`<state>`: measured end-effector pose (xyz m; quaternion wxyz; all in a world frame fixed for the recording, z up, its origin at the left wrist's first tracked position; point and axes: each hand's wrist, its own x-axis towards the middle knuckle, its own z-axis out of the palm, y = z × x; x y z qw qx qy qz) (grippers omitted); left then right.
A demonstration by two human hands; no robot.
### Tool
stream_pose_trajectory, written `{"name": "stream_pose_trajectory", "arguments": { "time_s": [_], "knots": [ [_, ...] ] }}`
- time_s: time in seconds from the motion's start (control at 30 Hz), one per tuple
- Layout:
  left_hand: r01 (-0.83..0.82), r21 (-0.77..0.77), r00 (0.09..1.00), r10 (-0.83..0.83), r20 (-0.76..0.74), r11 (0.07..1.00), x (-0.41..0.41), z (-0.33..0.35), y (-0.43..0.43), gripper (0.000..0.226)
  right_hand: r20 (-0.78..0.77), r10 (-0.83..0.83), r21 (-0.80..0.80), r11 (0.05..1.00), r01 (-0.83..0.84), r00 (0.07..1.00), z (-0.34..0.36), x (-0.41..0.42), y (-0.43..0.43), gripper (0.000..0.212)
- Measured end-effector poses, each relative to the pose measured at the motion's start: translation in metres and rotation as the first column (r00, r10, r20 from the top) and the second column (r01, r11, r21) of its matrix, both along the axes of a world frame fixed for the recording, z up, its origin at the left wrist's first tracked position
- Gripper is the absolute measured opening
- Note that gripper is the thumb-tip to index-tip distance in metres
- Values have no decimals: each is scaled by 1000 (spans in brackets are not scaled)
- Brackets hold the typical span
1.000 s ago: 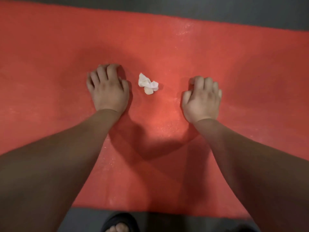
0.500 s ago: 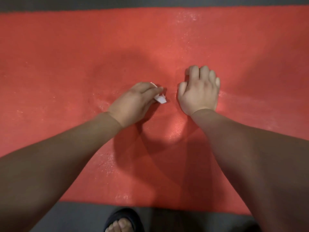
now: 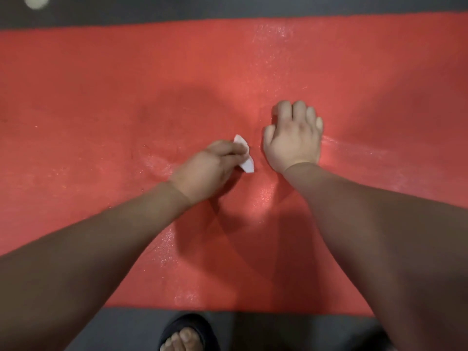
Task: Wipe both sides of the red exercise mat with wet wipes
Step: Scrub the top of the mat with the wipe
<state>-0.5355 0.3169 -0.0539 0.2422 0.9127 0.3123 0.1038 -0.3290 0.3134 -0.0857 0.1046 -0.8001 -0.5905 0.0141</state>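
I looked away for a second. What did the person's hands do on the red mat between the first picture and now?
The left hand left its spot on the red mat, swung right to the crumpled wet wipe that lay between the hands, and took hold of it; it now pinches it in its fingers. The right hand stayed pressed on the red mat, which still lies flat.

You are bringing your left hand (image 3: pixel 206 171) in from where it was lying flat on the left part of the mat (image 3: pixel 101 84), and you are now pinching the crumpled white wipe (image 3: pixel 247 162) that was lying loose beside it a second ago; its two ends are sticking out past your curled fingers (image 3: pixel 226 148)
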Motion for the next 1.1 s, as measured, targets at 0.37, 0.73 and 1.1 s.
{"name": "stream_pose_trajectory", "arguments": {
  "time_s": [0.37,0.73,1.1],
  "knots": [
    [-263,-2,960,261,-102,965,61,15,25,35,-82,-276,19,960,279,958,15,64,-117,28],
    [-263,169,942,290,-167,950,77,5,49,50,43,-313,46,949,311,949,2,68,-136,26],
    [-207,157,962,230,-150,966,116,-6,34,34,17,-326,19,945,326,945,0,69,-133,29]
  ]
}}
